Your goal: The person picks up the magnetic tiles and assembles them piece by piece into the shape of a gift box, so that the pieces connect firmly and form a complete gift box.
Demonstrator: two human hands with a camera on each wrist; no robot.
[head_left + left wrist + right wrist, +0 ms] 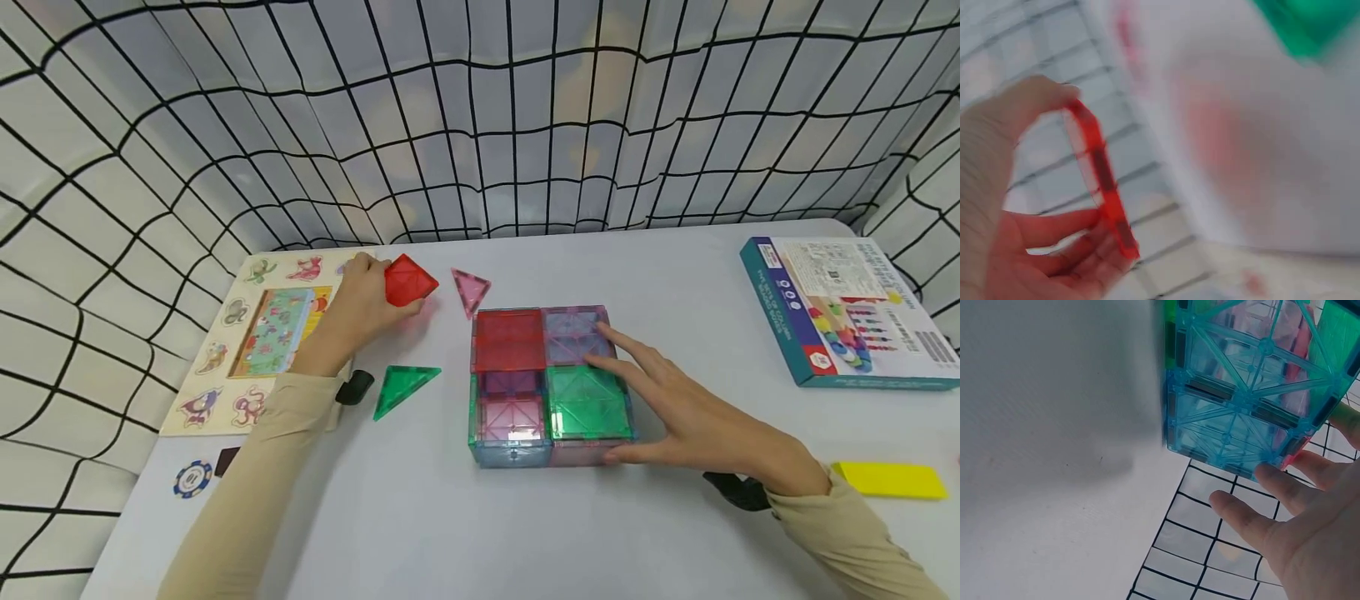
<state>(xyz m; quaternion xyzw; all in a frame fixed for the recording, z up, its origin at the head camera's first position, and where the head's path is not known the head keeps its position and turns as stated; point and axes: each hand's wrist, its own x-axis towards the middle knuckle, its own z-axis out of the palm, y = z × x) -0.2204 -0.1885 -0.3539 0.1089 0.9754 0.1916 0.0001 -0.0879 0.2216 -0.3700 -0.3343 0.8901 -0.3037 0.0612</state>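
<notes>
A block of clear coloured magnetic tiles [512, 417] stands on the table, with red, purple, green and pink squares on top. My right hand [693, 421] rests against its right side, fingers spread and fairly straight; in the right wrist view the fingertips touch its blue tiles [1229, 419]. Up at the left, my left hand [365, 304] pinches a red magnetic tile [408, 281] by its edges, seen edge-on in the left wrist view, off the table. A pink triangular tile [471, 292] and a green triangular tile [403, 388] lie left of the block.
A wooden picture board [202, 392] lies under my left forearm, with a blue and white chip [192, 479] in front of it. A toy box [862, 308] sits at the back right, a yellow block [891, 481] nearer. Black netting [510, 125] surrounds the table.
</notes>
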